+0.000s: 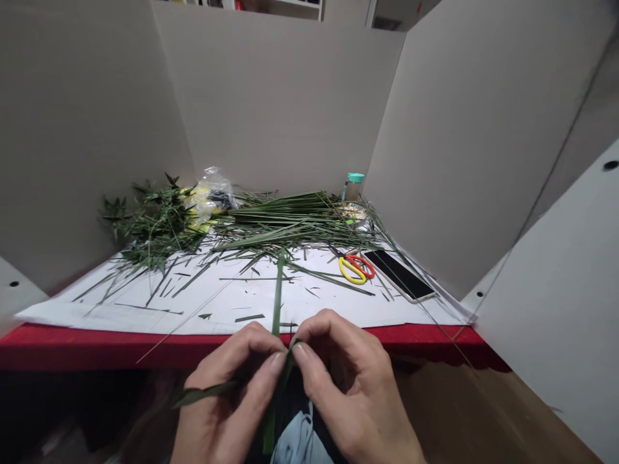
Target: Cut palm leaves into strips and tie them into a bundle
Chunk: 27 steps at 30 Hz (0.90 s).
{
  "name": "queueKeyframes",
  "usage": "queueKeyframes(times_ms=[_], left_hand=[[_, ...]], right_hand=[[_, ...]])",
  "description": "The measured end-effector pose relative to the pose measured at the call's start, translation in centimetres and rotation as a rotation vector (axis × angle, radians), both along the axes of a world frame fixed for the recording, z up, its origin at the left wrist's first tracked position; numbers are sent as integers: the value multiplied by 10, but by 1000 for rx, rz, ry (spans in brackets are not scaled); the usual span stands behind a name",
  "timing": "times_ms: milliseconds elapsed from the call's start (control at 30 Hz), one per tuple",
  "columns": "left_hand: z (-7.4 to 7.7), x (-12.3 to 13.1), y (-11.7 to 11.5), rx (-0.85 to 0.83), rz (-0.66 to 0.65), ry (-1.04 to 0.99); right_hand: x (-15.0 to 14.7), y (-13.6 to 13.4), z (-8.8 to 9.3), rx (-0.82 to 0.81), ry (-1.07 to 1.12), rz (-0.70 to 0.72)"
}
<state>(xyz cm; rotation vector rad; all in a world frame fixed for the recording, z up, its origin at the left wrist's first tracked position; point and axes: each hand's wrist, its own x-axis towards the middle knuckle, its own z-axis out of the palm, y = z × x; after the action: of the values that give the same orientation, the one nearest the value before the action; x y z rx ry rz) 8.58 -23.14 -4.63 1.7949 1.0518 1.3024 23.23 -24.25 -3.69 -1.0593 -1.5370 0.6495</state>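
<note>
Long green leaf strips [278, 293] are pinched between my two hands at the table's front edge. One strip runs upright past the fingertips towards the table, and its lower part hangs down below. My left hand [232, 393] is closed, thumb and forefinger pressed on the strips; a darker leaf end [200, 393] sticks out to its left. Opposite it, my right hand [351, 380] is closed as well, thumb and forefinger pinching a folded bit of leaf. The fingertips of both hands nearly touch. How the strips cross there is partly hidden by the fingers.
On the white-covered table [203, 309] lie scissors [356, 267] with yellow and red handles, a phone [399, 276] and scattered leaf scraps. A pile of long leaves [290, 209], leafy sprigs [159, 225], a clear plastic bag [213, 193] and a teal-lidded bottle [353, 187] stand farther back. Grey panels [280, 96] enclose the table.
</note>
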Motion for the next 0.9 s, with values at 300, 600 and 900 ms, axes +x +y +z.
queueKeyframes(times_ms=[300, 600, 900], left_hand=[[-6, 3, -1, 161, 167, 80], [-9, 1, -5, 322, 168, 190], [-13, -3, 1, 241, 181, 211]], right_hand=[[-4, -5, -3, 333, -278, -139], [-10, -4, -11, 385, -398, -244], [-26, 6, -30, 496, -433, -354]])
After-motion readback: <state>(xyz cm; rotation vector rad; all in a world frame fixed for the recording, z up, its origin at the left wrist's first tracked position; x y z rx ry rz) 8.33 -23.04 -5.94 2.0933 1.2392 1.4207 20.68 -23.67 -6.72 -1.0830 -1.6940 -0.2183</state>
